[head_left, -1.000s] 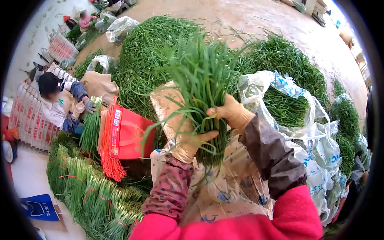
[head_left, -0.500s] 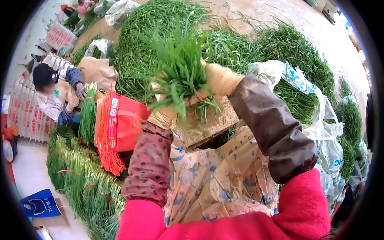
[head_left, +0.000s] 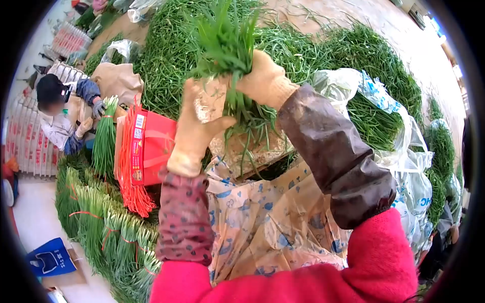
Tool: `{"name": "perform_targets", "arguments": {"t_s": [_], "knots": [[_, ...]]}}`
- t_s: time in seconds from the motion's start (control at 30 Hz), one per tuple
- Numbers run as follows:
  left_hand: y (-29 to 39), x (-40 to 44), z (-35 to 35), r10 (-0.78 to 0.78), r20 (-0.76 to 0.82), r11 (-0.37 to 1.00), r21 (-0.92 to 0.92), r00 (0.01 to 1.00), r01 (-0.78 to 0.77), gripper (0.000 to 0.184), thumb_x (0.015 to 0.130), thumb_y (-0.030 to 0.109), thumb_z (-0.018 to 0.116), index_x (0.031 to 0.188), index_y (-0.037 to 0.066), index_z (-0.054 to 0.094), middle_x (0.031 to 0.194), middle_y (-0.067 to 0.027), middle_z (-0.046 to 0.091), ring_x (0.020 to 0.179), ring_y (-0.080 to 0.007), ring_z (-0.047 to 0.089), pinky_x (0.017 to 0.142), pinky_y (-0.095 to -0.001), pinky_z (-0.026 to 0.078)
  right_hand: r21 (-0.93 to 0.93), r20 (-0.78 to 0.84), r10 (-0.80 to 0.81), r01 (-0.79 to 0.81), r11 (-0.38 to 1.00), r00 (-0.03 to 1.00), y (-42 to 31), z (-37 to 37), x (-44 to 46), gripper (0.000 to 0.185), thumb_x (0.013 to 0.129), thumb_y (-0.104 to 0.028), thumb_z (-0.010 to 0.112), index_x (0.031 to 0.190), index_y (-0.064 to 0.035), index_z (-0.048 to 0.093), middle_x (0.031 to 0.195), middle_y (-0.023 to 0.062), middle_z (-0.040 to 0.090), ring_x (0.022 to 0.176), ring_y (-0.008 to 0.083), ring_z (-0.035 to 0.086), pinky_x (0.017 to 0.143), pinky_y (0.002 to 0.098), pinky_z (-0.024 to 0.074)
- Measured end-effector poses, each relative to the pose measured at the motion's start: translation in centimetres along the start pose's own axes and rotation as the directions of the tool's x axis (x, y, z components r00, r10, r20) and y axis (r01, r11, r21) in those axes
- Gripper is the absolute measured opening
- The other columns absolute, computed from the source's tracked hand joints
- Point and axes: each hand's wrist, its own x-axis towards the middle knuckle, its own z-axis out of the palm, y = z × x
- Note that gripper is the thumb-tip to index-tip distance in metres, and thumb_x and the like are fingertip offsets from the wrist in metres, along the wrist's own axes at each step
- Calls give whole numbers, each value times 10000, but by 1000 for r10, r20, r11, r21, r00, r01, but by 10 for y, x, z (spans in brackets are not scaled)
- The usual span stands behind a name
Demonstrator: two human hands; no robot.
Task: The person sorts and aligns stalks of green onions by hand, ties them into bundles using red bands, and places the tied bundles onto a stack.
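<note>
My right hand (head_left: pixel 265 81), in a tan glove, is closed around a bunch of green chives (head_left: pixel 227 43). The leaves point away from me, and some strands dangle below the grip. My left hand (head_left: pixel 196 126), gloved the same way, is held just left of the bunch with thumb and fingers spread and nothing in it. Under both hands lies a worn board (head_left: pixel 275 146) with bits of debris on it. Left of my left wrist stands a red box (head_left: pixel 160 151), and red ties (head_left: pixel 132 184) hang over its side.
Loose chives (head_left: pixel 166 65) are heaped beyond the board. Tied bundles (head_left: pixel 101 222) line the left floor. A co-worker (head_left: pixel 60 113) sits at left beside an upright bundle (head_left: pixel 104 141). Plastic bags (head_left: pixel 404 177) with greens stand at right. A patterned sheet (head_left: pixel 278 217) covers my lap.
The bunch has risen away from me in my right hand. My left hand, earlier against the bunch, has come away from it and spread its fingers.
</note>
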Motion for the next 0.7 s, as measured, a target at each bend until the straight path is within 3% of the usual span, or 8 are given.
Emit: {"name": "perform_targets", "arguments": {"t_s": [0.13,0.2,0.27,0.33,0.4,0.47,0.57,0.7], "knots": [[26,-48,-17,-92,-284,991,-124,954,59,858,655,32,806,1398,1,379,1351,-157,505,1238,-227,491,1001,-360,419,261,-111,-149,173,950,983,13,2,-5,345,796,-191,684,1114,-73,617,937,134,683,908,247,662,804,342,521],[31,-65,-13,-130,-184,883,-469,974,29,782,682,47,804,1367,-1,429,1256,-143,587,1100,-229,593,919,-344,486,-121,190,112,-90,989,975,19,7,-14,355,793,-163,686,1129,-77,609,991,143,673,962,260,645,843,334,503],[24,-77,-9,-48,-69,789,-614,996,-5,700,741,154,800,1336,-5,467,1156,-152,642,989,-248,649,847,-328,527,16,99,-24,22,1000,995,35,20,-19,433,764,-79,708,1183,-98,602,1021,128,676,979,256,641,859,335,503],[22,-88,-10,42,314,545,-803,948,242,719,795,353,758,1330,-26,462,1155,-200,635,1027,-305,642,870,-365,529,123,67,-172,163,979,983,32,23,-6,443,763,-79,714,1190,-100,599,1030,114,681,951,259,650,842,337,513],[11,-100,-3,2,422,446,-812,906,377,774,787,448,730,1323,-40,461,1165,-223,625,1038,-327,639,866,-391,534,178,48,-21,12,984,999,18,10,-20,408,786,-100,689,1185,-93,605,1040,108,685,925,268,655,826,336,517],[7,-106,19,-40,572,353,-759,819,547,962,739,664,651,1323,-72,440,1202,-269,594,1068,-384,621,886,-483,524,-135,23,-40,43,990,999,-6,0,-40,498,714,-69,663,1209,-85,608,1089,116,680,991,300,654,856,375,529],[-10,-120,54,140,670,-108,-722,729,683,1022,715,753,576,1313,-67,454,1248,-304,549,1119,-460,568,925,-618,454,-53,220,-327,346,937,919,-18,0,-69,500,624,-87,674,1121,-138,652,1033,117,681,965,311,651,833,391,531],[13,-131,67,58,702,-233,-682,710,693,778,822,584,575,1281,-39,498,1135,-203,576,991,-324,593,865,-540,449,-31,237,-531,552,833,814,-35,19,-130,448,588,-159,697,1031,-145,632,847,68,630,881,269,608,800,416,440]]}}
